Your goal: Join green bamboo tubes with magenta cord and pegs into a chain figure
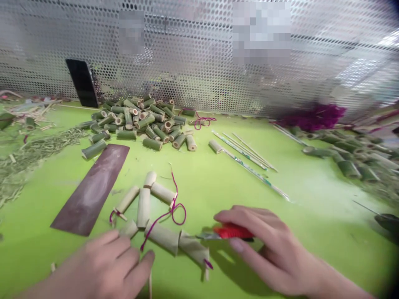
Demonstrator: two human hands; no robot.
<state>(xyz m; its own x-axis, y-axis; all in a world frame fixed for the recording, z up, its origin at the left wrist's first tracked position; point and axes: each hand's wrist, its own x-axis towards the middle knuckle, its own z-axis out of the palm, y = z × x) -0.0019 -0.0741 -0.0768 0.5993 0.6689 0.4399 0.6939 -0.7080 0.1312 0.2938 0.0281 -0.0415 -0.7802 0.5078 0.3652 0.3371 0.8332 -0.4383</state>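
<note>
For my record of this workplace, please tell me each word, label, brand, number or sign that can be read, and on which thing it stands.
No text can be read.
Wrappers: green markings, too small and blurred to read.
Red tool: none legible.
Phone: none visible.

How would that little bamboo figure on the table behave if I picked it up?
The bamboo figure would probably dangle floppily: it is separate segments, with purple cord showing at several ends. It is likely light for its size, if its segments are hollow like those in the pile. Each rounded segment might also roll if pushed.
</note>
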